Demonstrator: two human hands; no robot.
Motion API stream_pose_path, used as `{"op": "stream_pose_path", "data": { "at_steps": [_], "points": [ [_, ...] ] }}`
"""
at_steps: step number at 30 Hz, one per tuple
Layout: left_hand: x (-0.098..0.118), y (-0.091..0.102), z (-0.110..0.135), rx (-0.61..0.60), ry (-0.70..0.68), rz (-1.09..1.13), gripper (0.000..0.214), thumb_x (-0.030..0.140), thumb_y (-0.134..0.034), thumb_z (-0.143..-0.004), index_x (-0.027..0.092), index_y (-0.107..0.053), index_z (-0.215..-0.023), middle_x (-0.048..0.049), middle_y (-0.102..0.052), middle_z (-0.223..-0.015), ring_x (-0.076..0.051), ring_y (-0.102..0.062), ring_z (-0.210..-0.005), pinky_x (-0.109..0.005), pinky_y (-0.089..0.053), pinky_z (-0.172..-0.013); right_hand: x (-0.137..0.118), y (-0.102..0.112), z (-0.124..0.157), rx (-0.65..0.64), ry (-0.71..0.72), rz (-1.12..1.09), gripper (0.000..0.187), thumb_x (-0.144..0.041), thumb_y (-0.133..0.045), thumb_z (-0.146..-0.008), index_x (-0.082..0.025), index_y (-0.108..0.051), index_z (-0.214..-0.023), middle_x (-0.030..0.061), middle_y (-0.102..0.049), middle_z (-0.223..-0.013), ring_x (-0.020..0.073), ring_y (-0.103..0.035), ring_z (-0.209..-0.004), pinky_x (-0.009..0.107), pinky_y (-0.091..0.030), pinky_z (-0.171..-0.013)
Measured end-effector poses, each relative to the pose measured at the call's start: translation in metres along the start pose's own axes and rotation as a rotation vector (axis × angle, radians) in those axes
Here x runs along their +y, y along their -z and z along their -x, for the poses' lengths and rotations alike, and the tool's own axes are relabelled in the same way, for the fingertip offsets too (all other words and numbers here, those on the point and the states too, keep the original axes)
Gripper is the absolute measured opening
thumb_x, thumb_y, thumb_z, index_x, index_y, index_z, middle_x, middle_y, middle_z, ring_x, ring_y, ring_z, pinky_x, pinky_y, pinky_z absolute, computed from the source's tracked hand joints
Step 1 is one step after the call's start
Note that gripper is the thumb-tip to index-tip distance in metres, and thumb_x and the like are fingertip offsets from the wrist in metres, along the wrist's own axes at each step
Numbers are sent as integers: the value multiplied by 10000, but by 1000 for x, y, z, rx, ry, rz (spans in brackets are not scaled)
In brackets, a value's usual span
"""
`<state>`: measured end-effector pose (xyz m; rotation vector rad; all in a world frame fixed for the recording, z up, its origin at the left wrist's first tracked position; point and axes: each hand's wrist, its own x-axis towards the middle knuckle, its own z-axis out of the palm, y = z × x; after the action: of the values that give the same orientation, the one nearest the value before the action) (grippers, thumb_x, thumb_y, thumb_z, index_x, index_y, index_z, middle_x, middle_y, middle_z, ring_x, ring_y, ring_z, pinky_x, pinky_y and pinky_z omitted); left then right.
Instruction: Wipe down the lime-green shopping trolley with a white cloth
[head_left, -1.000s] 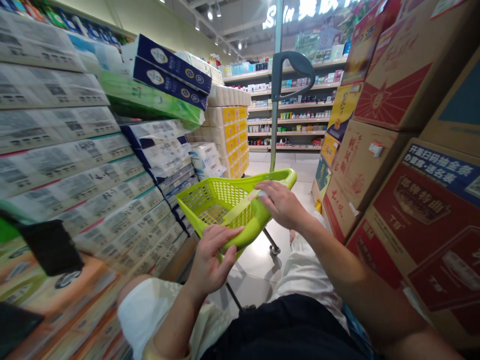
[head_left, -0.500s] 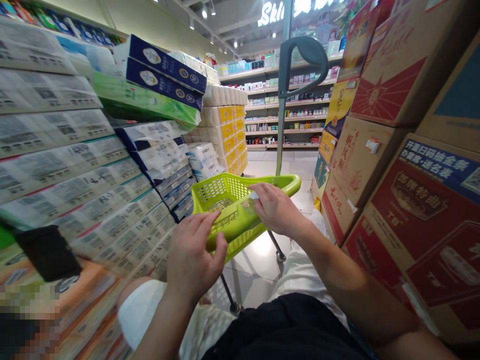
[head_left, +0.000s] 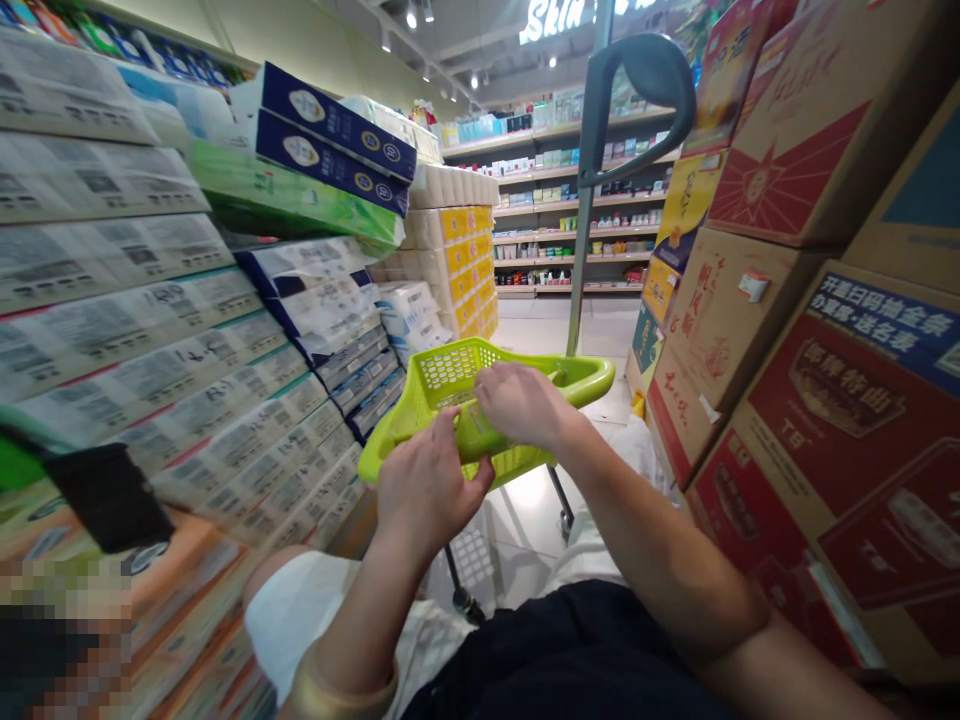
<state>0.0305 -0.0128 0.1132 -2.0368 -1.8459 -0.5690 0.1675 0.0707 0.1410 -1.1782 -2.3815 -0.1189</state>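
A lime-green plastic shopping basket (head_left: 450,365) with perforated sides stands in front of me on thin metal legs with casters. My left hand (head_left: 431,480) grips its near rim, the fingers over the top and the thumb on my side. Beside it, my right hand (head_left: 521,405) rests against the same rim with its fingers bent and pressed together. Whatever those fingertips may pinch is hidden. A pale label-like patch shows on the rim between the hands. Behind the basket rises a metal pole with a grey loop handle (head_left: 592,120).
Stacked paper packs (head_left: 135,270) form a wall on the left, with blue boxes (head_left: 337,130) on top. Cardboard cartons (head_left: 757,310) are piled high on the right. Product shelves (head_left: 555,200) stand at the back across a tiled floor. A black object (head_left: 109,495) juts in at lower left.
My left hand has moved right along the rim, and my right hand has shifted slightly left over it. The basket has turned a little. A small white piece near my right fingertips is no longer visible.
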Motion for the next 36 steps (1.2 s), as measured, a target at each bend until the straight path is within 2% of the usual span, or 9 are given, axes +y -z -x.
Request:
{"op": "stream_pose_path", "data": {
  "at_steps": [2,4,9,11,18,26,28,33,36],
  "points": [
    [2,4,-1,-58,42,-22,542,499,-521,-819,143,-478,-1226,-119,-716,-970,-305,-687,-870,-369,-484,-721,-13,-1,-2,-29,95,9,229,-219,-453,-942,-145,-670,-934,131,-689,-954,250,-647,-914,362,-471,-841],
    [3,9,-2,-117,87,-30,541,508,-520,-819,153,-460,-1224,-111,-719,-1008,-298,-692,-892,-362,-488,-733,-15,2,1,-45,77,40,238,-228,-439,-946,-149,-663,-961,124,-690,-991,245,-643,-945,367,-453,-873],
    [4,17,-1,-181,104,-22,514,494,-542,-803,170,-462,-1193,-105,-717,-1028,-286,-690,-932,-358,-491,-769,14,16,14,-81,-284,124,307,-226,-361,-971,-127,-643,-1042,160,-684,-1061,273,-646,-975,404,-420,-890],
    [4,18,0,-184,80,-20,507,491,-534,-809,168,-466,-1195,-108,-717,-1027,-285,-691,-929,-362,-491,-772,15,17,18,-66,-329,122,310,-230,-361,-971,-120,-642,-1045,166,-680,-1052,275,-643,-971,400,-416,-887],
    [-3,17,-4,-199,42,-24,493,493,-524,-825,166,-486,-1193,-117,-723,-1038,-299,-696,-936,-360,-493,-743,-38,-9,32,185,13,-93,265,-235,-408,-972,-191,-638,-1095,91,-658,-1124,217,-575,-1062,374,-351,-1017],
    [-13,9,-9,-141,19,-15,500,508,-526,-816,179,-515,-1192,-101,-725,-1020,-293,-695,-897,-365,-499,-733,18,-17,54,436,-309,-172,313,-224,-408,-964,-173,-618,-1191,105,-643,-1167,254,-543,-1100,436,-317,-1048],
    [-13,7,-10,-125,4,-19,500,505,-520,-815,168,-523,-1184,-110,-723,-998,-295,-691,-889,-368,-498,-735,12,-22,54,474,-275,-204,313,-232,-404,-964,-170,-627,-1174,110,-635,-1162,251,-534,-1113,423,-337,-1047],
    [-17,2,-12,-77,-67,-5,354,387,-492,-823,176,-558,-1099,-97,-720,-929,-277,-689,-871,-351,-489,-731,-38,-39,48,472,8,-268,297,-208,-435,-948,-209,-632,-1170,70,-636,-1172,218,-500,-1196,381,-294,-1118],
    [-22,-1,-13,-53,-82,-10,364,412,-495,-827,176,-573,-1092,-96,-723,-915,-279,-690,-858,-356,-490,-734,-40,-45,50,501,41,-259,313,-193,-445,-942,-225,-607,-1208,56,-627,-1212,204,-474,-1254,389,-241,-1149]
  ]
}}
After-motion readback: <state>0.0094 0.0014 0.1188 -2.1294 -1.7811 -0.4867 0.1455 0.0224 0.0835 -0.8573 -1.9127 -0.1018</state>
